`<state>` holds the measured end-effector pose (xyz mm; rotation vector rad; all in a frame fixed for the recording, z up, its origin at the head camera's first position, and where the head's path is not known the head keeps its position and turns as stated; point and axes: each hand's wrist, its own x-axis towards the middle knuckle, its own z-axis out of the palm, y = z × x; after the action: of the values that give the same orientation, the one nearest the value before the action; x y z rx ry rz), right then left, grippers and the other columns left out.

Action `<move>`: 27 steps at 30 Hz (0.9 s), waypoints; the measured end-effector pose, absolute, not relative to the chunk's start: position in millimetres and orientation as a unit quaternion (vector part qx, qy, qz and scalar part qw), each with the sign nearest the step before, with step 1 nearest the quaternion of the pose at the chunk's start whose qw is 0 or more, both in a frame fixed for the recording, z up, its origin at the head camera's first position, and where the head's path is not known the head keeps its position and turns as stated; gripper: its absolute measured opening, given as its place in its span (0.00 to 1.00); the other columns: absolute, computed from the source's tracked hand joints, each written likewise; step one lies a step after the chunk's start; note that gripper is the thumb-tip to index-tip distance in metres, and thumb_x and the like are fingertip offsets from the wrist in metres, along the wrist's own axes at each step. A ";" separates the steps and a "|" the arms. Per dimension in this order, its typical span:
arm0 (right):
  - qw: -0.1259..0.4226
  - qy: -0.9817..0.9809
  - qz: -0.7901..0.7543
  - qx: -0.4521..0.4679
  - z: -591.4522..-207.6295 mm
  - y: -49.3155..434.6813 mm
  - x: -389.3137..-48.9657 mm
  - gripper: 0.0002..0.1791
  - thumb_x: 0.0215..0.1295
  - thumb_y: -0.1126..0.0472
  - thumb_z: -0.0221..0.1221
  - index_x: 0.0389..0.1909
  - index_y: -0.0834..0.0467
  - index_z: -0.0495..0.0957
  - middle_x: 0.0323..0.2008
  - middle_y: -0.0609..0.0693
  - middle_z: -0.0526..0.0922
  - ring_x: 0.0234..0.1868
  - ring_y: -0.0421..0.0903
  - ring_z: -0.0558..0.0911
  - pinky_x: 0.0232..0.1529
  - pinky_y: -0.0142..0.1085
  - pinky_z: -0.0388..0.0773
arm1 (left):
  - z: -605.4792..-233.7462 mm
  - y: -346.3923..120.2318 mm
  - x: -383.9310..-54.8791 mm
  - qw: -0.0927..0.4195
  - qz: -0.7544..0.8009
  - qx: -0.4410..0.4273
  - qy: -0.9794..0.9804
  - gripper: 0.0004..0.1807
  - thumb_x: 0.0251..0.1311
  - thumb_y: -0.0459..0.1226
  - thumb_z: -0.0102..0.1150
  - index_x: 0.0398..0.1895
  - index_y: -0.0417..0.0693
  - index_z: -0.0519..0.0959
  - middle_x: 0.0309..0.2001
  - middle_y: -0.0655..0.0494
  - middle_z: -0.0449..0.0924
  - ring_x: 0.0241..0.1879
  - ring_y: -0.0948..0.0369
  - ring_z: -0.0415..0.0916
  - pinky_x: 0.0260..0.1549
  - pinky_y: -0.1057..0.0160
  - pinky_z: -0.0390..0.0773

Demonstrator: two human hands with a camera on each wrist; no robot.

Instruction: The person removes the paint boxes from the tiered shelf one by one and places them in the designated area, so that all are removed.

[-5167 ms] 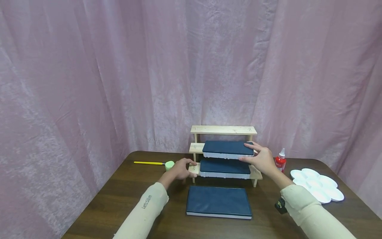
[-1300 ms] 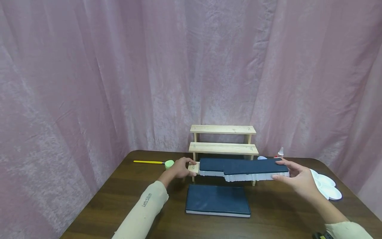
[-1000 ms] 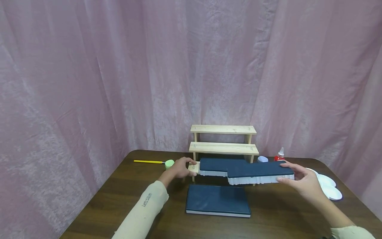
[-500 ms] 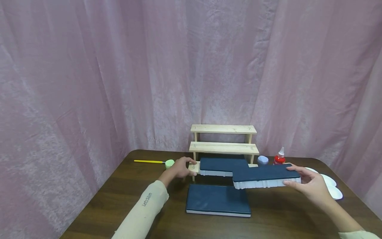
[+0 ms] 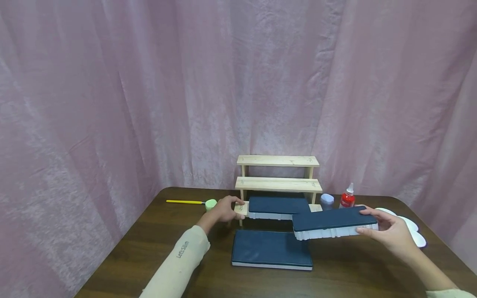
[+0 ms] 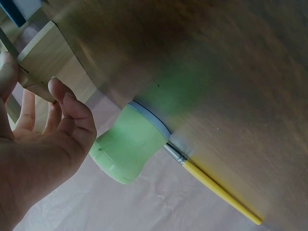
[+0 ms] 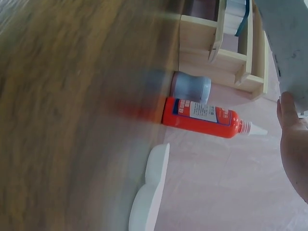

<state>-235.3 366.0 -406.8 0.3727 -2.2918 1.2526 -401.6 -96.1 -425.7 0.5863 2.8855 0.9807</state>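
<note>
My right hand [image 5: 393, 231] grips the right end of a white box with a dark blue lid [image 5: 333, 219], thumb in front and fingers on top. The box is held in the air, slightly tilted, in front of the stand's right side. In the right wrist view its pale underside [image 7: 288, 48] shows. My left hand [image 5: 223, 209] holds the left end of the lowest step of a three-step wooden stand [image 5: 277, 183]; in the left wrist view its fingers curl around that wooden end [image 6: 57, 62]. A similar box [image 5: 277, 205] lies on the lowest step, partly covered by the held one.
Another dark blue-lidded box [image 5: 272, 248] lies on the table in front. A yellow paintbrush [image 5: 185, 202] and green jar [image 5: 210, 204] are at left. Rightward stand a bluish jar [image 5: 327, 199], a red bottle [image 5: 348, 199] and a white palette [image 5: 417, 238]. A pink curtain [image 5: 223, 82] hangs behind.
My right hand has lifted the box off the stand's middle step and carried it right, down and toward me, leaving that step bare. The left hand has kept its place.
</note>
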 end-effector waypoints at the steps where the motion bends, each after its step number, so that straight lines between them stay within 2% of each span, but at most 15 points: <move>1: 0.248 -0.841 0.460 0.136 -406.8 366.5 -234.8 0.23 0.54 0.71 0.71 0.52 0.68 0.79 0.52 0.22 0.75 0.50 0.20 0.73 0.43 0.18 0.73 | -425.7 -96.4 -401.6 0.018 0.314 0.190 0.930 0.26 0.48 0.41 0.78 0.53 0.52 0.82 0.61 0.43 0.74 0.58 0.46 0.72 0.54 0.48 0.72; 12: 0.250 -0.835 0.467 0.153 -410.2 375.1 -231.9 0.23 0.51 0.75 0.70 0.50 0.69 0.79 0.53 0.24 0.75 0.50 0.21 0.75 0.43 0.19 0.74 | -427.1 -96.8 -401.9 0.022 0.324 0.189 0.927 0.26 0.49 0.40 0.78 0.54 0.51 0.81 0.61 0.42 0.74 0.59 0.44 0.71 0.56 0.47 0.71; 20: 0.246 -0.826 0.477 0.174 -415.8 381.3 -229.8 0.23 0.50 0.79 0.68 0.50 0.71 0.78 0.55 0.28 0.75 0.55 0.23 0.72 0.48 0.17 0.71 | -427.3 -97.5 -402.1 0.021 0.319 0.193 0.928 0.26 0.48 0.40 0.78 0.54 0.51 0.81 0.60 0.42 0.75 0.57 0.45 0.72 0.54 0.47 0.72; 23: 0.246 -0.829 0.472 0.172 -416.5 384.3 -228.6 0.23 0.50 0.79 0.69 0.50 0.70 0.78 0.56 0.28 0.74 0.55 0.24 0.72 0.48 0.17 0.70 | -427.5 -97.4 -402.0 0.022 0.319 0.190 0.928 0.26 0.49 0.40 0.78 0.54 0.52 0.81 0.60 0.43 0.74 0.57 0.45 0.72 0.54 0.47 0.72; 27: 0.242 -0.837 0.464 0.163 -417.0 389.5 -228.1 0.23 0.50 0.78 0.69 0.50 0.68 0.79 0.55 0.27 0.76 0.49 0.26 0.76 0.43 0.19 0.74 | -427.3 -97.3 -402.1 0.020 0.318 0.188 0.929 0.26 0.49 0.41 0.78 0.53 0.52 0.81 0.61 0.43 0.74 0.57 0.46 0.71 0.55 0.47 0.72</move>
<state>-228.1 389.5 -417.0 0.4460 -2.2879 1.2682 -402.1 -97.3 -427.3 0.5832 2.8821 0.9852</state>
